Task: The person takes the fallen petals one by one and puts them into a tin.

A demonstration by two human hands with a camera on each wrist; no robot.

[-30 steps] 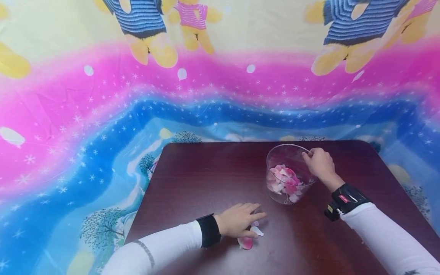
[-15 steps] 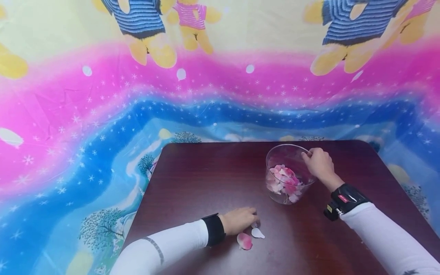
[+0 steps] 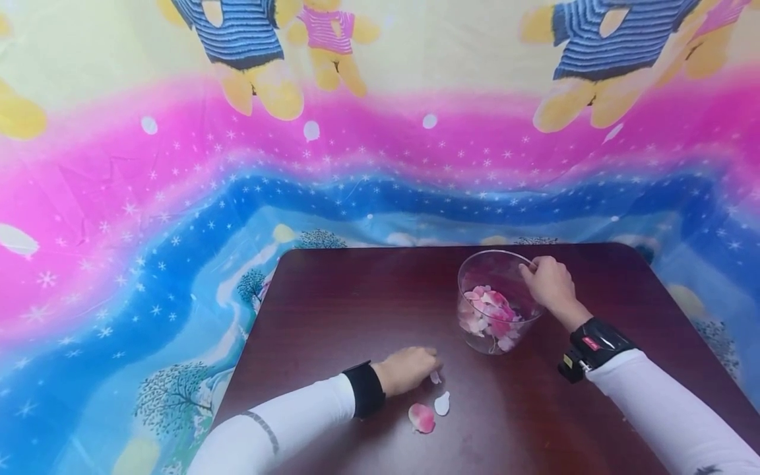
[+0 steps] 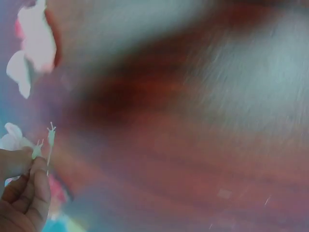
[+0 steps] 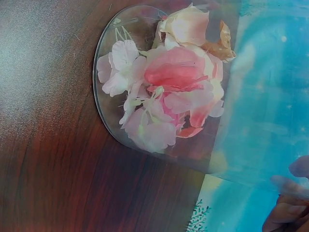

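My left hand (image 3: 410,369) is low over the middle of the table with its fingers curled. In the left wrist view, its thumb and fingertips pinch a small artificial flower (image 4: 37,150) with thin pale green stem ends and whitish petals; its lower part is hidden. A pink-and-white petal (image 3: 421,418) and a white petal (image 3: 442,404) lie on the table just nearer than that hand. On the right, my right hand (image 3: 551,285) grips the rim of a clear plastic bucket (image 3: 475,338), thumb inside. Pink and white artificial petals and small flowers (image 5: 176,72) lie heaped at its bottom.
The dark reddish-brown table (image 3: 332,303) has rounded far corners. Behind it hangs a colourful cloth (image 3: 368,152) printed with bears and snowflakes. Each wrist wears a black strap (image 3: 365,389).
My left hand's spread fingers have curled into a pinch on the small flower, then drawn slightly away from the two loose petals. The white petal has turned. My right hand and the bucket stay put.
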